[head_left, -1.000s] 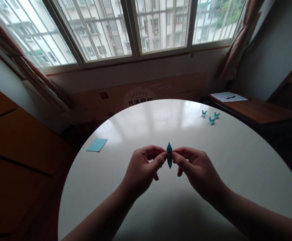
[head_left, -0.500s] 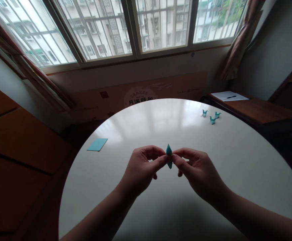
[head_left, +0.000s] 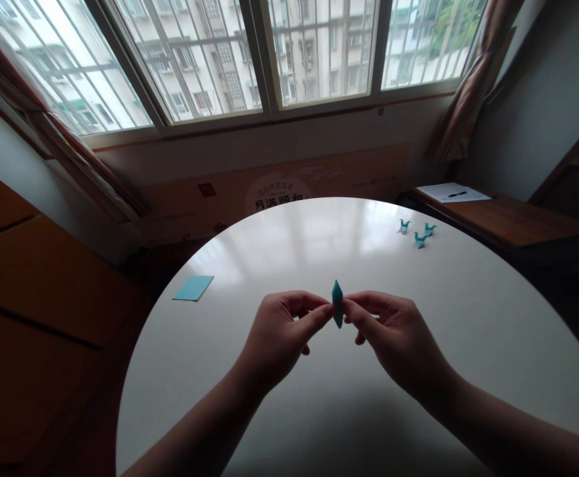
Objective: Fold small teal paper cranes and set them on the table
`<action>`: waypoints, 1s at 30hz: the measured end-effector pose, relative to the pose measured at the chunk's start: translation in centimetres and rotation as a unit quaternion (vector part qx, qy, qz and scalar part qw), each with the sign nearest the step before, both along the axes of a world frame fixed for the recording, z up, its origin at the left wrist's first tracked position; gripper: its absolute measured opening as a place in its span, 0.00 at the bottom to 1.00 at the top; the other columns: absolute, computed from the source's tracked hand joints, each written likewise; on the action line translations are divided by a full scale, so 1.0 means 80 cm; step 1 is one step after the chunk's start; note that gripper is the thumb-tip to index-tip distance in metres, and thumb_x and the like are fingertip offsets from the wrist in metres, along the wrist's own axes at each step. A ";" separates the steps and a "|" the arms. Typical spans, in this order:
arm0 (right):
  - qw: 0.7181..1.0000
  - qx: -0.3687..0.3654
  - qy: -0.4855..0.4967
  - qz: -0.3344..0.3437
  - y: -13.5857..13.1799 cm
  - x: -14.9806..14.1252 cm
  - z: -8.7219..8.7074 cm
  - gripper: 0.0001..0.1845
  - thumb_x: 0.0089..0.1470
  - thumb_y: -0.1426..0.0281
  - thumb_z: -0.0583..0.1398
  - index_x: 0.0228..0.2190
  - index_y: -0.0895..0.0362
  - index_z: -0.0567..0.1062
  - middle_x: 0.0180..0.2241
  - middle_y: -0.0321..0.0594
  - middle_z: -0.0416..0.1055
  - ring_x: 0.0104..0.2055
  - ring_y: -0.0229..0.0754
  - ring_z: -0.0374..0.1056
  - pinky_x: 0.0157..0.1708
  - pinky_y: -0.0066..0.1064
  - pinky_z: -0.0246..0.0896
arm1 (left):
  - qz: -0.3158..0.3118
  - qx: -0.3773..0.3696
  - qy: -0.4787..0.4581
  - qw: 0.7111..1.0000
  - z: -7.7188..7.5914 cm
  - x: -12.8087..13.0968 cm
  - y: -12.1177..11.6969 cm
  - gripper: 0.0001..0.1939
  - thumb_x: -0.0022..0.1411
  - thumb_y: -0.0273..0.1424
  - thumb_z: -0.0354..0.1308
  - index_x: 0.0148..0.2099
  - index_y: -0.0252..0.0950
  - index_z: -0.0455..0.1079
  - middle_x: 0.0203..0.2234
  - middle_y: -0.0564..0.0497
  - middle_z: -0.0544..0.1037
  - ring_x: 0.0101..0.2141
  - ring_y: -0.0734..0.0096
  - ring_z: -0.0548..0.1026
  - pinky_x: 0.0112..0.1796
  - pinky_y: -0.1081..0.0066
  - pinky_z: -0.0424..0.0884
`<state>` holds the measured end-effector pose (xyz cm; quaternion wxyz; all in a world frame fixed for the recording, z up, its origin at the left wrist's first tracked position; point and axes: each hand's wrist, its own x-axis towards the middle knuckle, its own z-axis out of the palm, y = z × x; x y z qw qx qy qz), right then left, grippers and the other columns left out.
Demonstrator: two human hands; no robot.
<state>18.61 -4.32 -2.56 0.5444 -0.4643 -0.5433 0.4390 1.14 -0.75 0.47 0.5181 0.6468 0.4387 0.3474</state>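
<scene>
A small folded piece of teal origami paper (head_left: 338, 291), narrow and pointed at both ends, is held upright above the table. My left hand (head_left: 289, 338) pinches its left side between thumb and fingers. From the right, my right hand (head_left: 393, 334) pinches the same piece, thumb and index finger at its middle. The fingertips of both hands nearly meet there and cover part of the folds.
Toward the back right of the round white table (head_left: 279, 258) stand three small teal origami birds (head_left: 420, 239). A square of light-blue paper (head_left: 193, 288) lies at the left. Beyond the table, a wooden desk (head_left: 523, 215) bears a white sheet (head_left: 453, 192) and a pen.
The folded paper sits slightly higher between the fingertips, with a little more of its upper point showing. Both hands keep their pinch and have barely moved.
</scene>
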 end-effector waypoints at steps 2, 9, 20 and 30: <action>1.000 0.001 0.001 0.004 0.000 0.000 0.000 0.15 0.57 0.58 0.65 0.37 0.56 0.84 0.32 0.43 0.79 0.31 0.43 0.72 0.24 0.29 0.66 | 0.001 0.002 0.006 1.000 0.000 0.000 -0.001 0.09 0.59 0.35 0.67 0.37 0.34 0.81 0.24 0.51 0.78 0.20 0.78 0.67 0.17 0.82 0.66; 1.000 -0.005 0.010 0.027 0.001 0.000 -0.004 0.13 0.57 0.60 0.66 0.38 0.55 0.84 0.33 0.42 0.80 0.32 0.43 0.72 0.25 0.28 0.67 | -0.031 -0.009 -0.004 0.999 -0.004 -0.002 0.002 0.08 0.61 0.33 0.65 0.38 0.32 0.79 0.26 0.50 0.79 0.21 0.78 0.68 0.16 0.82 0.65; 0.998 -0.030 0.027 0.043 0.007 0.002 -0.010 0.14 0.54 0.60 0.68 0.40 0.56 0.84 0.33 0.43 0.78 0.35 0.44 0.71 0.23 0.27 0.67 | 0.001 0.046 0.027 0.999 -0.007 0.001 0.003 0.11 0.60 0.36 0.65 0.37 0.31 0.79 0.26 0.47 0.79 0.24 0.73 0.71 0.16 0.80 0.67; 0.996 -0.048 0.047 0.060 0.015 0.002 -0.017 0.16 0.55 0.59 0.67 0.39 0.57 0.83 0.32 0.42 0.76 0.33 0.42 0.69 0.24 0.28 0.65 | 0.043 0.083 0.041 0.995 -0.013 0.006 0.000 0.08 0.59 0.33 0.64 0.34 0.32 0.78 0.23 0.50 0.76 0.20 0.76 0.68 0.16 0.80 0.65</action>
